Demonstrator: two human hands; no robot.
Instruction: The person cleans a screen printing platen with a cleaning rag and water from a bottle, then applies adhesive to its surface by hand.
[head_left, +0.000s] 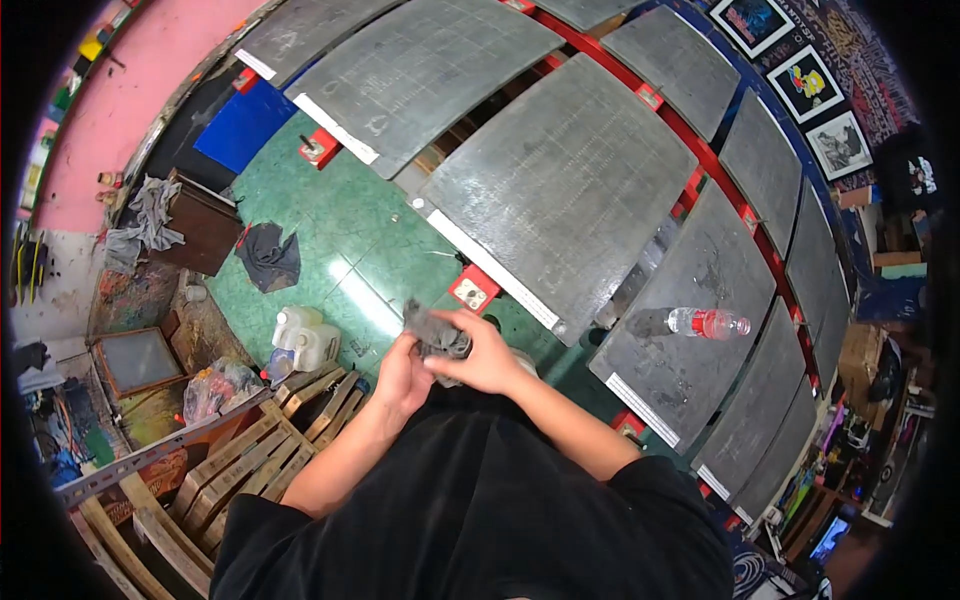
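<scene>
A crumpled grey rag is bunched between my two hands, in front of my body. My left hand grips it from the left and below, while my right hand wraps over its right side with the fingers curled. Just beyond my hands is a red bracket at the near end of a large grey platen. On the platen to the right, a clear plastic bottle with a red label lies on its side, among dark wet-looking marks.
More grey boards fan out along red rails. On the green floor lies a dark cloth. White jugs and wooden frames stand at lower left. Framed prints hang at upper right.
</scene>
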